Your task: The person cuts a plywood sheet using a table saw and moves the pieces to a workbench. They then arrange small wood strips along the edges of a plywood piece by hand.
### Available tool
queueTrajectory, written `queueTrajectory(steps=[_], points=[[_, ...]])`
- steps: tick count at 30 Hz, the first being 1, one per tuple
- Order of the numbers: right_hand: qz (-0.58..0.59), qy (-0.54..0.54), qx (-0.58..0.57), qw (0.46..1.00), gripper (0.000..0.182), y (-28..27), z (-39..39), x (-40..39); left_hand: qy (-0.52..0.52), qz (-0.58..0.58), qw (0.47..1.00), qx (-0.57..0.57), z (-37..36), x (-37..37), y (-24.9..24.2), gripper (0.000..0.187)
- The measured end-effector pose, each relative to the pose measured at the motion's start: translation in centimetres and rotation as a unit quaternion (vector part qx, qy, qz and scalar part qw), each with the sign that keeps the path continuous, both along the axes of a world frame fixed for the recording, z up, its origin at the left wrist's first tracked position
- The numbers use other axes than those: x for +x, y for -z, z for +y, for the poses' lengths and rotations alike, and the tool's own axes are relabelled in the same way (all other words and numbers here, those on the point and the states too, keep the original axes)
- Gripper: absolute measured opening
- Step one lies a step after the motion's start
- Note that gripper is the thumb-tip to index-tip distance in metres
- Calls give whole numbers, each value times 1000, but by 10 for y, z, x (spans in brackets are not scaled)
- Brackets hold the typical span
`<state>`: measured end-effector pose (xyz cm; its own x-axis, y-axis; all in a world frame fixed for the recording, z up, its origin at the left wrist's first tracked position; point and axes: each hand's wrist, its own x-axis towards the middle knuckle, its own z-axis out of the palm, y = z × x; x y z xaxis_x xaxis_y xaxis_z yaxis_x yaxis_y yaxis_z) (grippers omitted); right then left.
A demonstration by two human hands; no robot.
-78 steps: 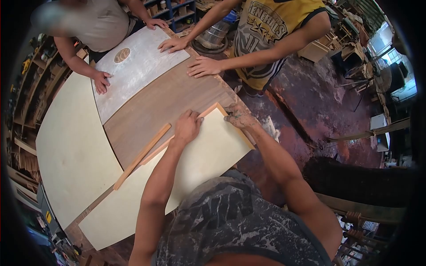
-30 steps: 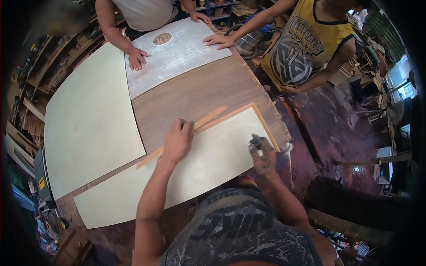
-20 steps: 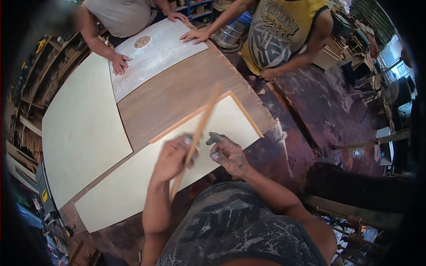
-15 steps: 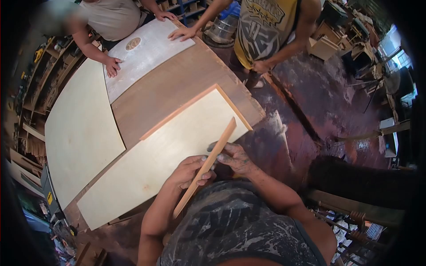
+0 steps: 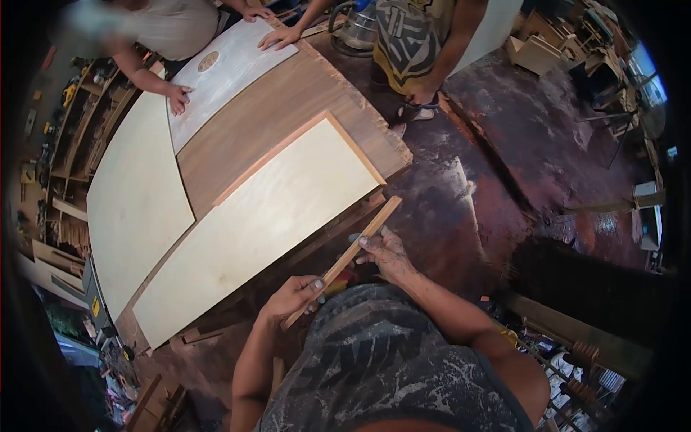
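Note:
A narrow wooden strip (image 5: pixel 344 261) slants across in front of my chest, held between both hands. Near its lower end, my left hand (image 5: pixel 295 297) is closed around it with the thumb on top. My right hand (image 5: pixel 385 253), smudged with dark stains, pinches the strip nearer its upper end. Just beyond the hands lies a pale plywood panel (image 5: pixel 266 223) on the worktable. A wooden edging strip (image 5: pixel 277 155) runs along its far side, and another edging strip (image 5: pixel 360 153) lines its right end.
Another pale panel (image 5: pixel 137 209) lies at the left of the brown board (image 5: pixel 252 133). One person's hand (image 5: pixel 178 99) rests on a whitish sheet (image 5: pixel 227 68); a second person's hand (image 5: pixel 281 37) touches it too. A metal canister (image 5: pixel 356 32) stands behind.
The wooden strip has turned to a flatter slant, and my hands are farther apart along it. My view has shifted, and the second person's lower hand now holds something dark.

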<state>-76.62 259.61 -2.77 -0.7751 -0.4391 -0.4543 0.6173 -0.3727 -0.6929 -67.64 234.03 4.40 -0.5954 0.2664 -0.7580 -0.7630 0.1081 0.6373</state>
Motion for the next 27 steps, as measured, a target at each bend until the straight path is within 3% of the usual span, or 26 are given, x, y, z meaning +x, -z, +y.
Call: queueTrajectory(steps=[3, 6, 9, 10, 14, 15, 16, 18, 19, 20, 22, 23, 25, 27], points=[[-15, -2, -39, 999, 40, 4, -19, -3, -34, -28, 998, 54, -9, -1, 7, 32], [-32, 7, -4, 999, 44, 8, -27, 1, 10, 29, 997, -68, -16, -7, 4, 31], [-48, 26, 25, 998, 50, 6, -28, -1, 105, 269, 930, -229, -26, -6, -4, 39], [-44, 31, 20, 998, 54, 1, -23, 0, 111, 281, 921, -247, -27, -10, -15, 39], [61, 60, 130, 988, 59, -47, -38, 6, 4, 408, 890, -203, -23, -14, 0, 30], [138, 115, 153, 972, 47, -60, -53, 10, -43, 425, 889, -167, -17, -22, 8, 28], [219, 102, 241, 940, 45, -75, -64, 10, -90, 436, 886, -131, -7, -32, 12, 26], [365, 63, 405, 836, 41, -98, -82, 3, -141, 452, 878, -71, 20, -52, 7, 26], [395, 103, 362, 838, 54, -102, -89, -3, -145, 488, 855, -98, 34, -62, 8, 27], [438, 78, 399, 802, 53, -108, -85, -10, -148, 461, 869, -99, 45, -65, -5, 30], [519, 25, 462, 719, 53, -119, -69, -29, 14, 414, 900, -136, 43, -63, -28, 35], [534, -31, 495, 685, 54, -119, -54, -35, 26, 522, 840, -148, 39, -59, -32, 37], [493, -173, 519, 677, 54, -117, -23, -36, 55, 706, 685, -169, 23, -48, -39, 43], [471, -308, 499, 659, 51, -114, -12, -31, 133, 694, 649, -280, 14, -41, -68, 52]])
